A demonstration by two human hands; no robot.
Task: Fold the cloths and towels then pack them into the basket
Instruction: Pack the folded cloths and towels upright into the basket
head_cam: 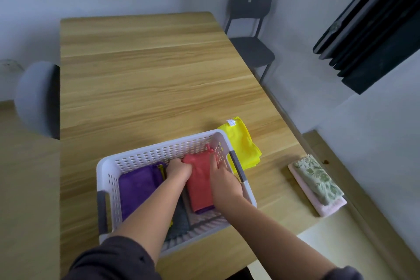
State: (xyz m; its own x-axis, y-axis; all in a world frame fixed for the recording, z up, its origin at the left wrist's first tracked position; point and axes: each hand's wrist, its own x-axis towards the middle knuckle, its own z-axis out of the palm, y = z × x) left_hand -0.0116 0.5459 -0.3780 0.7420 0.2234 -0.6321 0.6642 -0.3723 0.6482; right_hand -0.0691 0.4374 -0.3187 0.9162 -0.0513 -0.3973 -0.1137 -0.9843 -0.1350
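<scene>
Red cloth (200, 185), folded, lies in the right half of the basket (159, 146), lower centre of frame. Its long axis runs near to far. Left hand (178, 171) curls round its far left corner. Right hand (223, 180) presses straight fingers along its right edge, against the basket wall. The cloth sits between both hands, equally near, and is judged as being seated. Yellow cloth (246, 148), outside to the right, bears a white label (231, 122) that is unreadable.

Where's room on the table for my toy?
The bare table beyond the basket, and a strip left of it. Crowded on its right: yellow cloth, floral towel stack. Inside, left hand and right hand tuck a red cloth.
</scene>
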